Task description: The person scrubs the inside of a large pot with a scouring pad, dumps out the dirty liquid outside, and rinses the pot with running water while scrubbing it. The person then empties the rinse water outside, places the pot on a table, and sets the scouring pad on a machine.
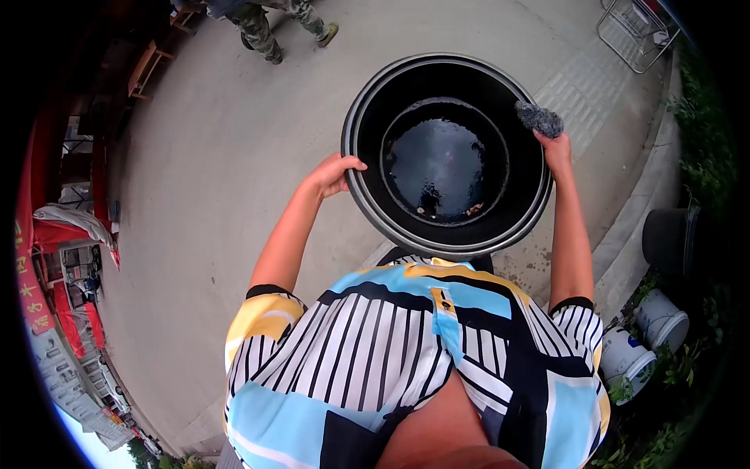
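A large round black basin point(366, 207) is held up in front of my body, with a little dark water and a few small light bits at its bottom. My left hand point(337, 173) grips the rim on the left, its thumb over the edge. At the upper right of the rim, my right hand point(555, 150) is closed on the basin's edge and on a grey scouring ball point(541, 119), which rests against the rim. Most of the fingers of both hands are hidden under the basin.
Someone in camouflage trousers point(258, 33) stands at the top left. A metal folding chair point(637, 39) is at the top right. Along the right kerb stand a dark bucket point(666, 241) and white buckets point(623, 359) among plants. Red stalls line the left.
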The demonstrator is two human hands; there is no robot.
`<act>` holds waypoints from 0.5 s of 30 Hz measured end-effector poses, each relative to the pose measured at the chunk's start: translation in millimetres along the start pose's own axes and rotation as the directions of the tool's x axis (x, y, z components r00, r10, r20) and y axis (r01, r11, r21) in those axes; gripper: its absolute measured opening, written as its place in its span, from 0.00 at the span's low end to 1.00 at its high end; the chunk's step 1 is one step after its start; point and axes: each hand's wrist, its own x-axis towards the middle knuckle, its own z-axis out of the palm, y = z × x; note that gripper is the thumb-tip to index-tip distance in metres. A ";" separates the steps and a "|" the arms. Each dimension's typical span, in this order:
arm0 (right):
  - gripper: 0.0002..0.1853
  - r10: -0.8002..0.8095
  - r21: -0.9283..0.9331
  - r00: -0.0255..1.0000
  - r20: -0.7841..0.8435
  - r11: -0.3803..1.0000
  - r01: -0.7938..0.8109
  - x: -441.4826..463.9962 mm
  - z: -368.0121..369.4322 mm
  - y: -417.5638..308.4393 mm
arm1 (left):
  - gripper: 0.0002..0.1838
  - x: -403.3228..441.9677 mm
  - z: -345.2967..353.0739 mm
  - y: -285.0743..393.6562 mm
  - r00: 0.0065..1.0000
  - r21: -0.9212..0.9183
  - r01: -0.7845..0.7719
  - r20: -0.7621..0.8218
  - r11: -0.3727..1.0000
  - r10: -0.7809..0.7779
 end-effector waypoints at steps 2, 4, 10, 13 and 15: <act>0.15 -0.029 -0.011 0.995 0.091 0.999 0.031 26.7 19.4 12.3 | 0.07 4.1 -0.4 -22.9 0.998 -0.075 -0.019 -0.056 0.997 0.015; 0.15 -0.080 0.005 0.978 0.192 0.997 0.081 63.1 41.7 20.1 | 0.07 14.4 -4.8 -40.8 0.996 -0.141 -0.040 -0.086 0.989 0.028; 0.22 -0.288 -0.361 0.911 0.296 0.849 0.385 146.0 117.3 -22.3 | 0.08 4.2 18.4 -39.4 0.929 -0.257 -0.155 -0.367 0.954 0.052; 0.23 -0.577 -0.198 0.764 0.289 0.745 0.637 139.6 160.5 -87.2 | 0.13 -2.8 21.5 -40.9 0.873 -0.312 -0.220 -0.485 0.924 0.043; 0.24 -0.646 0.105 0.690 0.326 0.750 0.653 125.8 198.9 -107.6 | 0.12 7.4 16.6 -56.0 0.826 -0.370 -0.262 -0.563 0.891 0.010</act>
